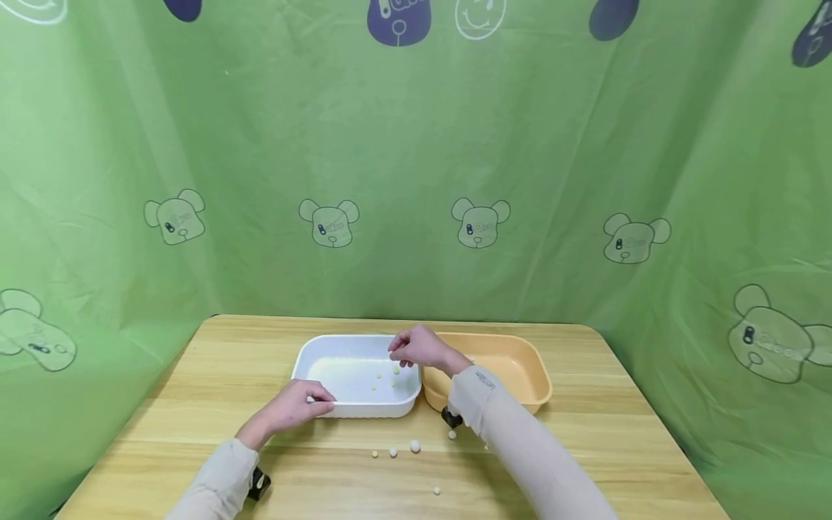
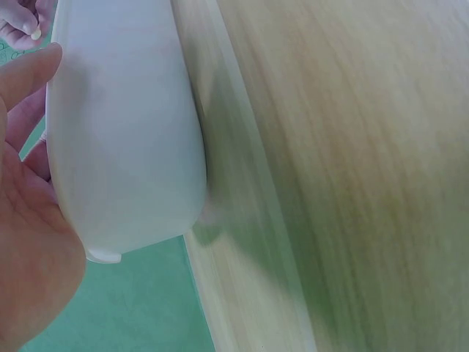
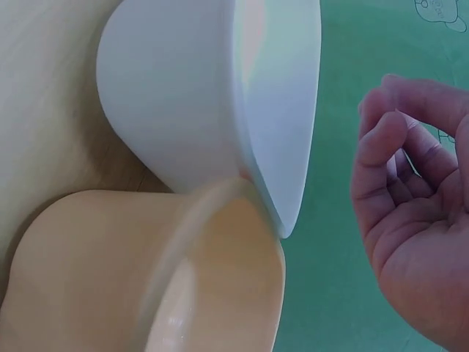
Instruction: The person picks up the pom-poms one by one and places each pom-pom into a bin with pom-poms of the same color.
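My left hand [image 1: 295, 406] holds the near rim of a white plastic tub [image 1: 364, 410], thumb at the rim and fingers behind the wall. Above that tub's right end, my right hand [image 1: 422, 347] pinches a small pale-yellow ball [image 2: 35, 34] between thumb and fingertips, as the left wrist view shows; in the right wrist view the ball is hidden. Several small yellowish balls [image 1: 396, 371] lie on the white tub's floor. An orange tub [image 1: 542, 372] stands against its right side, partly covered by my right wrist and sleeve.
On the wooden table [image 1: 338, 477] in front of the tubs lie loose small balls: a larger white one [image 1: 415, 446], a smaller white one [image 1: 393, 453], a yellowish one [image 1: 375, 454] and others near the right sleeve. A green curtain [image 1: 403, 282] surrounds the table's back and sides.
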Tool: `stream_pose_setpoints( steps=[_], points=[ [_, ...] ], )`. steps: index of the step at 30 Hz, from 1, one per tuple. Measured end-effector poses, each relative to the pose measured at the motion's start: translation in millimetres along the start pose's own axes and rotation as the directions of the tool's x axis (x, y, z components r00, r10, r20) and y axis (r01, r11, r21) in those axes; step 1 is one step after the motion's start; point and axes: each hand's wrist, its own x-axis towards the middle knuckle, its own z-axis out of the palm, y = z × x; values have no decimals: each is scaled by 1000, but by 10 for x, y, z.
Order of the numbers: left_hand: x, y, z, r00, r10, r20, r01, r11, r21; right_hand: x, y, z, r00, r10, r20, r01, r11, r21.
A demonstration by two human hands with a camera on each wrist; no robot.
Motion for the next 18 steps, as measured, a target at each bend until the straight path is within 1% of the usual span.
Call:
stream_pose_setpoints(
  steps=[7,14,18],
  points=[
    [2,3,0,1000,5,3,-5,1000,1,69,-15,24,1000,30,-8,-30,1000,10],
    [-4,8,6,1000,4,3,-4,1000,4,108,-25,68,1000,24,-2,-24,1000,1],
    [-1,9,5,1000,4,0,-4,1000,6,161,-28,67,999,39,2,-39,999,5]
  ],
)
